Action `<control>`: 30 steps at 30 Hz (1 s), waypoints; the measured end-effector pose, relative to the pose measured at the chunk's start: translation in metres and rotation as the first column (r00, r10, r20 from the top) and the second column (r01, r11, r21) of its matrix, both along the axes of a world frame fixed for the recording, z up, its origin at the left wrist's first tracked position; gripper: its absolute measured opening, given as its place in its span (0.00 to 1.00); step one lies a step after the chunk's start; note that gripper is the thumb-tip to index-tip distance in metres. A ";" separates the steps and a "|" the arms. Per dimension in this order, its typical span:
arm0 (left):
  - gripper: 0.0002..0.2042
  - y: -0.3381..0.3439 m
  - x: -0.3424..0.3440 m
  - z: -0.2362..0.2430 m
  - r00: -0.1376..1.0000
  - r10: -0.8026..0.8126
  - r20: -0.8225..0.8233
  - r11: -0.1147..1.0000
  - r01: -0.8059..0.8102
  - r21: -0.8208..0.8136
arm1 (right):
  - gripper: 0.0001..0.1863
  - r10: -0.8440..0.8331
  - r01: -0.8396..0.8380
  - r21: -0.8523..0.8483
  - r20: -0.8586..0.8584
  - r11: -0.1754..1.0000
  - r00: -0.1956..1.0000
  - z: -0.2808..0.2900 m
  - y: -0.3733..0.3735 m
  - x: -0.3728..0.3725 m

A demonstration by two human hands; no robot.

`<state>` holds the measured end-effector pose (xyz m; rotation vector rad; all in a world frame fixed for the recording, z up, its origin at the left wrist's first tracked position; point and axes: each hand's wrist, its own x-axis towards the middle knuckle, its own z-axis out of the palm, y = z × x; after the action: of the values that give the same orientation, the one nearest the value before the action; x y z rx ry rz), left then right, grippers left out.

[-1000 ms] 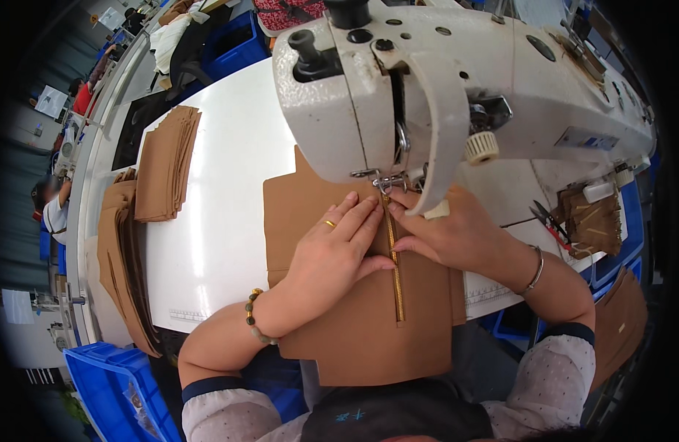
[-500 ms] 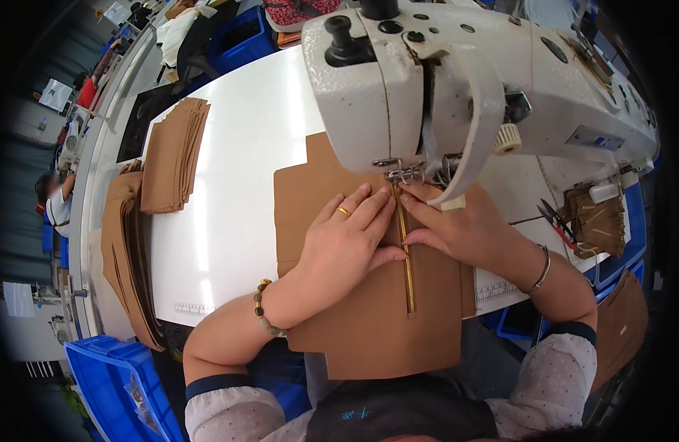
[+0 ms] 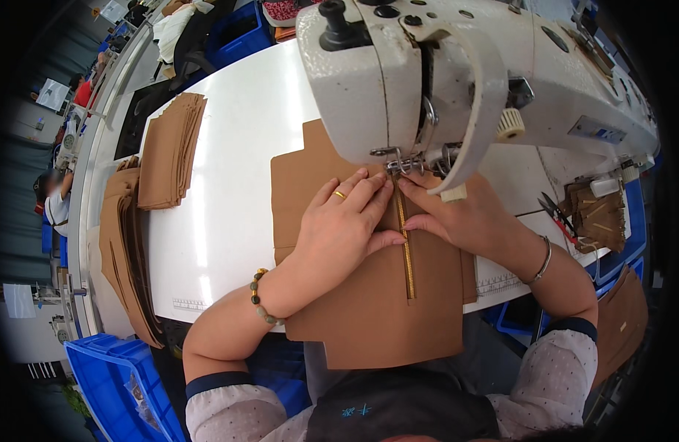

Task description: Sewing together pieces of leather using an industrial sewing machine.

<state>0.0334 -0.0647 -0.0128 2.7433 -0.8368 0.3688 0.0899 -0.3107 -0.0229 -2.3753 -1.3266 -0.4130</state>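
A brown cut panel [image 3: 376, 324] with a gold zipper [image 3: 407, 265] lies under the presser foot [image 3: 398, 166] of a white sewing machine [image 3: 354, 81]. My left hand [image 3: 343, 228] rests spread on the panel left of the zipper, fingertips near the foot and thumb at the zipper's edge. My right hand [image 3: 450, 217] presses on the right side with fingers apart, index reaching toward the foot and thumb touching beside the zipper. Both hands are open. The needle's tip is too small to make out.
Brown piece stacks [image 3: 166, 155] lie on the white table [image 3: 236, 96]'s left. Scissors [image 3: 560, 225] and small brown pieces [image 3: 597, 214] are at right. Blue bins [image 3: 104, 353] stand around the table. Co-workers [image 3: 56, 202] sit along the far left.
The camera's view has shifted, so the machine sits higher and further right in the picture. The panel and both hands appear slightly further toward the machine, with little change in grip.
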 end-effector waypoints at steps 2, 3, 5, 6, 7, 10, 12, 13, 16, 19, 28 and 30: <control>0.36 0.000 0.000 0.000 1.000 -0.001 -0.001 1.000 0.001 -0.003 | 0.28 0.007 -0.007 -0.001 0.014 1.000 1.000 0.000 0.000 0.000; 0.36 0.000 0.000 0.000 1.000 -0.002 -0.002 1.000 0.002 -0.004 | 0.28 0.018 -0.018 0.004 0.039 1.000 0.999 0.000 0.000 0.000; 0.36 0.000 0.001 -0.001 1.000 -0.001 -0.004 1.000 0.001 -0.006 | 0.28 0.014 -0.014 0.007 0.049 1.000 0.999 0.000 0.000 0.001; 0.36 0.000 0.001 -0.001 1.000 0.002 -0.006 1.000 -0.003 -0.008 | 0.28 0.001 -0.001 0.003 0.034 1.000 0.999 0.000 0.001 0.001; 0.36 0.000 0.001 -0.001 1.000 0.006 -0.008 1.000 -0.006 -0.012 | 0.27 -0.012 0.012 -0.001 0.018 1.000 1.000 0.000 0.001 0.001; 0.36 0.000 0.003 -0.002 1.000 0.009 -0.006 1.000 -0.009 -0.016 | 0.27 -0.008 0.008 0.001 -0.007 1.000 1.000 -0.001 0.000 0.002; 0.35 -0.001 0.003 -0.002 1.000 0.007 0.026 1.000 -0.007 -0.015 | 0.27 -0.006 0.006 0.002 -0.005 1.000 1.000 -0.001 0.001 0.003; 0.35 -0.001 0.003 -0.002 0.999 0.007 0.043 1.000 -0.006 -0.015 | 0.27 -0.004 0.004 0.002 -0.003 1.000 1.000 -0.002 0.001 0.003; 0.34 0.000 0.005 -0.002 1.000 0.006 0.024 1.000 -0.006 -0.009 | 0.27 -0.007 0.007 -0.014 0.053 1.000 0.999 -0.003 0.001 0.005; 0.34 0.000 0.004 -0.002 0.998 0.002 0.057 1.000 -0.003 0.017 | 0.27 -0.019 0.019 -0.026 0.013 0.999 1.000 -0.006 0.000 0.005; 0.32 0.001 0.007 -0.004 0.993 0.010 0.117 1.000 -0.008 -0.013 | 0.27 -0.017 0.017 0.021 0.012 1.000 1.000 -0.003 0.003 0.008; 0.31 0.001 0.007 -0.004 0.993 0.004 0.117 1.000 -0.002 -0.023 | 0.26 0.013 -0.015 0.012 0.106 1.000 0.994 0.001 0.001 0.006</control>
<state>0.0405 -0.0634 -0.0165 2.7240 -0.8516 0.5410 0.0961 -0.3095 -0.0217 -2.3611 -1.3816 -0.5495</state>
